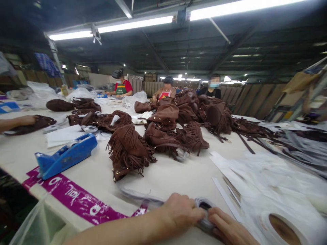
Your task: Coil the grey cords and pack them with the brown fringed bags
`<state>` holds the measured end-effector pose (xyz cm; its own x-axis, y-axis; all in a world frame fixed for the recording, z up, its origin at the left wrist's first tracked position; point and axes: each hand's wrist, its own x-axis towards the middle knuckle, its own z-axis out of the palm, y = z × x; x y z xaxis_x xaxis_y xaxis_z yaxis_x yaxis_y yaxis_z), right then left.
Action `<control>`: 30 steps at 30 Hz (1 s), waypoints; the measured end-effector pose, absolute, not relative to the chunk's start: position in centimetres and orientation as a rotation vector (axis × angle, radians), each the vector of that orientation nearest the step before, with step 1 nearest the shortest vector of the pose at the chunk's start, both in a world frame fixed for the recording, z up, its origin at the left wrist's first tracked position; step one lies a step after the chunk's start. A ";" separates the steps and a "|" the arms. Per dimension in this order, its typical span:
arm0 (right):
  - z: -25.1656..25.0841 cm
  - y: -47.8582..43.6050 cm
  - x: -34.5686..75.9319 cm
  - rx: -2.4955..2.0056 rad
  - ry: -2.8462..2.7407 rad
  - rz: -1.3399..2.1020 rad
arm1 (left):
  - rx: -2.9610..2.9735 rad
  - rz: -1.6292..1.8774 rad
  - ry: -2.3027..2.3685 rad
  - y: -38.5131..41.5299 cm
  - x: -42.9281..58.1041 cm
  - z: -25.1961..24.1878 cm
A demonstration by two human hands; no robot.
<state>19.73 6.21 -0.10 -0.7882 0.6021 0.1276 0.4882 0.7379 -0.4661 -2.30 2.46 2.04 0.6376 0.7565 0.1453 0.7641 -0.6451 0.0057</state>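
At the table's front edge, my left hand (pixel 178 212) is closed on a grey coiled strap (pixel 204 204), which looks wrapped in clear plastic. Its loose end trails leftward over the tabletop. From the other side my right hand (pixel 230 226) grips the same coil, with the fingertips curled against it; part of that hand is cut off by the frame's lower edge. Just beyond my hands lies a brown fringed bag (pixel 130 149) with small metal eyelets. Neither hand touches the bag.
A blue tape dispenser (pixel 67 154) stands on the left, by a purple printed strip (pixel 79 200). More brown bags (pixel 165 115) are heaped mid-table. White sheets (pixel 268 183) and a tape roll (pixel 283 228) lie right. Another person's hand (pixel 28 120) holds a bag; several co-workers sit opposite.
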 end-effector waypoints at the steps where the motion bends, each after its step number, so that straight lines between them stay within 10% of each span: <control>1: 0.5 6.1 19.7 -0.863 -2.689 0.614 | -2.799 -0.182 -1.281 2.7 -3.1 2.7; 30: 1.7 5.8 17.0 -1.030 -2.736 0.583 | -2.824 -0.208 -1.547 1.9 -1.4 1.7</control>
